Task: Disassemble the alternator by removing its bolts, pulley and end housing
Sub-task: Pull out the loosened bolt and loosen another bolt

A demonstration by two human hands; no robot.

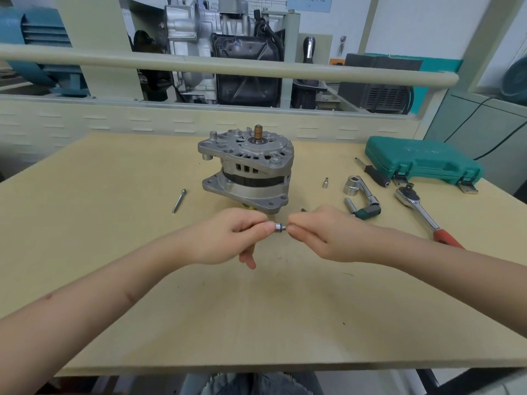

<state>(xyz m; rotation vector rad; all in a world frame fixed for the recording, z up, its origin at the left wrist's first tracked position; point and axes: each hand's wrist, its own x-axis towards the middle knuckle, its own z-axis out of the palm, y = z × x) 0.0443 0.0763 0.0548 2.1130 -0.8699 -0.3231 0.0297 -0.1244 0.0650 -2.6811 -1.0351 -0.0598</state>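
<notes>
Above workbench [114, 252], perhaps Chinese wall sign [308, 2]

A silver-grey cast-metal alternator [246, 166] with a black band round its middle (and a copper-brown shaft tip) stands on a pale beige wooden tabletop [114, 252], near a teal plastic tool case [422, 159] and a chrome ratchet with a red handle [425, 215].

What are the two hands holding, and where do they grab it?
A small metal socket: left hand pinches one end, right hand the other.
</notes>
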